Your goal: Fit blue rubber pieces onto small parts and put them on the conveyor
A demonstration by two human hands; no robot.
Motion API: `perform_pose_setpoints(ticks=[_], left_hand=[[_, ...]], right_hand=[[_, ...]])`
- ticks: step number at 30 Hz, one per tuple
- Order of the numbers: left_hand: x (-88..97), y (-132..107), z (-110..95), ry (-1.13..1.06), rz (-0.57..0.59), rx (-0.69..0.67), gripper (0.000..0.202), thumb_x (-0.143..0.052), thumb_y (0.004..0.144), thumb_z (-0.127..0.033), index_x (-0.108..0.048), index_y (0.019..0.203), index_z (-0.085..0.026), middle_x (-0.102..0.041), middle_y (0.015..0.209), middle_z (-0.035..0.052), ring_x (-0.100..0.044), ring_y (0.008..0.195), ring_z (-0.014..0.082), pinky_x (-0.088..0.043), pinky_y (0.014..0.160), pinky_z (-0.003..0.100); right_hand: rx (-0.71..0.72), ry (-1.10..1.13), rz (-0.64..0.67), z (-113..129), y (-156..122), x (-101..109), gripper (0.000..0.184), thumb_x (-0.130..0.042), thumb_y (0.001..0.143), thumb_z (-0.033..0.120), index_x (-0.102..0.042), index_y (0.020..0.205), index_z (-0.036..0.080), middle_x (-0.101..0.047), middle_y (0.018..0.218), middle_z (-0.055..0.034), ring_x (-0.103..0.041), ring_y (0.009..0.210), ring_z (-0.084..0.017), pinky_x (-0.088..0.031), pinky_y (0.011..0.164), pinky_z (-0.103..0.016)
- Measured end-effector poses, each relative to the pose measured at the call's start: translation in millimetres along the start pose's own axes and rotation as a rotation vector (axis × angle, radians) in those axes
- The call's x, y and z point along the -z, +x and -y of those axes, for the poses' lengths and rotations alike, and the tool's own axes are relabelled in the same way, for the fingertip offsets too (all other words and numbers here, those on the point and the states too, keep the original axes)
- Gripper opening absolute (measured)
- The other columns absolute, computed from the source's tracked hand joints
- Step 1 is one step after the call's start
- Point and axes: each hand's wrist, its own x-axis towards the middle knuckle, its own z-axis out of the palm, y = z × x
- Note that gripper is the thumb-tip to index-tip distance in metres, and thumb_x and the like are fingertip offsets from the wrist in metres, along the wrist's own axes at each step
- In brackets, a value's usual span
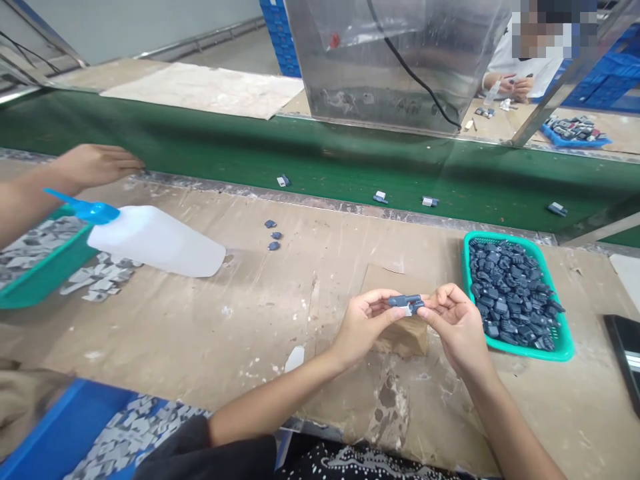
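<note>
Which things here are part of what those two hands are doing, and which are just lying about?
Part of the job:
left hand
right hand
small blue-grey plastic part, pinched between them
teal basket of similar parts

Just lying about:
white plastic bottle with a blue spout
cardboard scrap
dark flat device

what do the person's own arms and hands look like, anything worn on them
The left hand and right hand are bare, with no gloves, rings or watch showing. The left arm runs into a loose, near-black sleeve; no sleeve shows on the right arm.
</note>
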Motion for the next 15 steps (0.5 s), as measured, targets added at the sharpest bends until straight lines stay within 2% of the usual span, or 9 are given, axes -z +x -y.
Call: perform_pose_setpoints(ticks=[8, 12, 15], left_hand=[[-15.3, 1, 2, 0.122, 0.049, -0.108, 0.020, -0.067, 0.068, -0.025, -0.064, 0.084, -0.013, -0.066, 0.083, 0.0040, -0.060, 0.077, 0.0138, -0.048, 0.074, 0.024], [-25.2, -6, 0, 0.081, 0.067, -0.139, 0.016, -0.063, 0.072, -0.023, -0.064, 0.086, -0.015, -0.066, 0.087, 0.0038, -0.061, 0.082, 0.0139, -0.048, 0.079, 0.025], [-32.9, -11, -5, 0.070, 0.061, -0.208, 0.015, -0.062, 0.073, -0.022, -0.065, 0.087, -0.015, -0.065, 0.088, 0.0036, -0.061, 0.083, 0.0137, -0.048, 0.079, 0.023]], right_hand=[[0.064, -0.087, -0.053, 10, -11, 6, 0.029, -0.071, 0.067, 0.016, -0.042, 0.070, 0.021, -0.063, 0.071, 0.0025, -0.063, 0.072, -0.011, -0.050, 0.066, -0.020], [0.110, -0.085, -0.095, 10, -19, 5, 0.027, -0.069, 0.069, 0.016, -0.042, 0.068, 0.020, -0.059, 0.067, 0.0030, -0.064, 0.085, -0.016, -0.050, 0.072, -0.023], [0.212, -0.121, -0.138, 15, -29, 0, 0.023, -0.063, 0.075, 0.015, -0.042, 0.069, 0.021, -0.056, 0.067, 0.0031, -0.062, 0.093, -0.020, -0.049, 0.077, -0.027]])
